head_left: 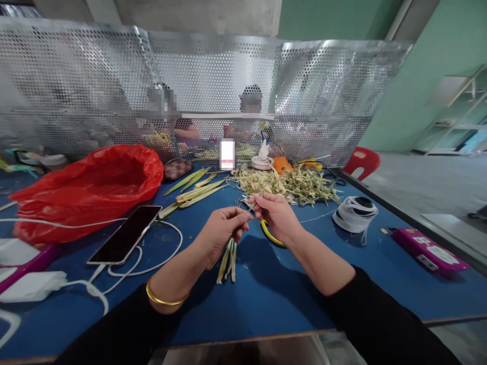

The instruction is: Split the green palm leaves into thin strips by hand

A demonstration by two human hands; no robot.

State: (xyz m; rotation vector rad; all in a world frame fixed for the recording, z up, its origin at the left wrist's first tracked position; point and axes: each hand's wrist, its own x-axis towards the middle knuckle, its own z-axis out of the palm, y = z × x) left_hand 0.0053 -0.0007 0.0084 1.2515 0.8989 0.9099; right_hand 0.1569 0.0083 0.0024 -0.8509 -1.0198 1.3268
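My left hand [225, 229] and my right hand [277, 214] meet over the middle of the blue table. Both are closed in a pinch, with a thin pale plant strip [252, 207] between their fingertips. Below my left hand, several dried leaf strips [227, 263] point toward me; their upper ends are hidden behind the hand, so I cannot tell whether it holds them. Partly covered by my right hand is a yellow looped handle [271, 235], possibly of scissors. Just beyond my hands lies a heap of pale, shredded plant pieces [281, 185].
Long green-yellow leaves [200, 192] lie left of the heap. A red plastic bag [87, 187], a phone [125, 234] and white cables take up the left side. At right are a white cord spool [355, 214] and a purple power strip [429, 249]. Behind a perforated metal screen [213, 66] sit two people.
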